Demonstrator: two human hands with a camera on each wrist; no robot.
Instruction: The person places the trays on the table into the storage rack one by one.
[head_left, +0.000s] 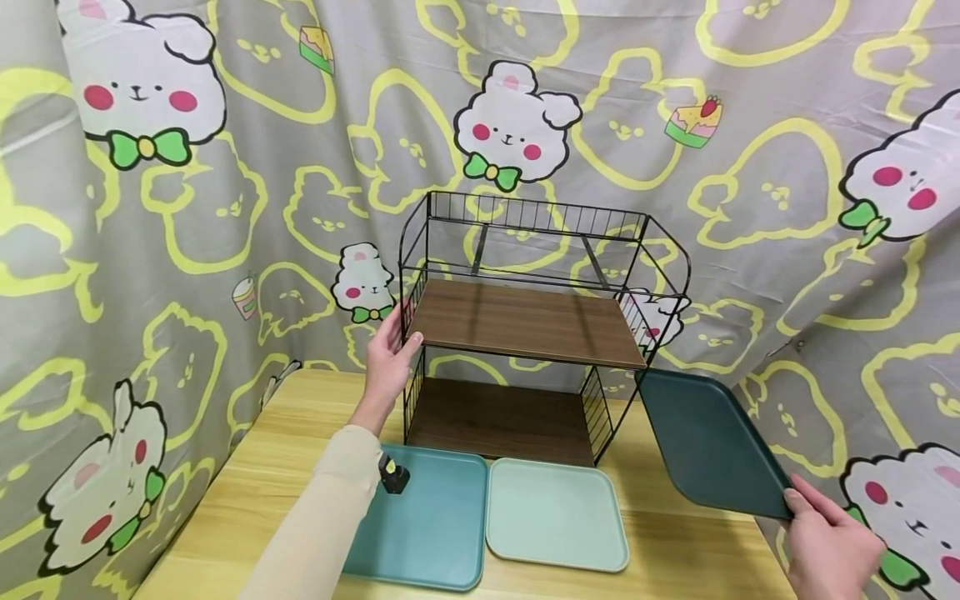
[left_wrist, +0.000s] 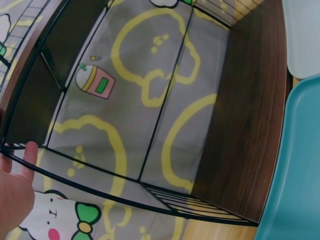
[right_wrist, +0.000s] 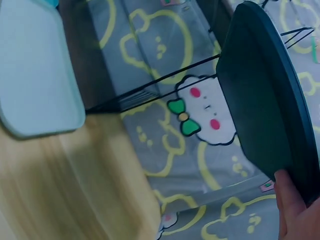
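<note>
A black wire rack [head_left: 517,223] with two brown wooden shelves stands at the back of the table. My left hand [head_left: 388,362] grips its left side at the height of the upper shelf [head_left: 525,321], thumb in front and fingers around the wire frame. In my right hand [head_left: 828,533], a dark green tray [head_left: 708,437] is pinched by one corner. The tray is raised and tilted to the right of the rack, its far corner overlapping the rack's right front post in the head view. The right wrist view shows the thumb on the tray's face [right_wrist: 260,105].
A teal tray [head_left: 438,517] and a pale mint tray [head_left: 555,517] lie side by side on the wooden table [head_left: 247,492], in front of the lower shelf [head_left: 502,421]. A patterned curtain [head_left: 300,208] hangs behind and at both sides.
</note>
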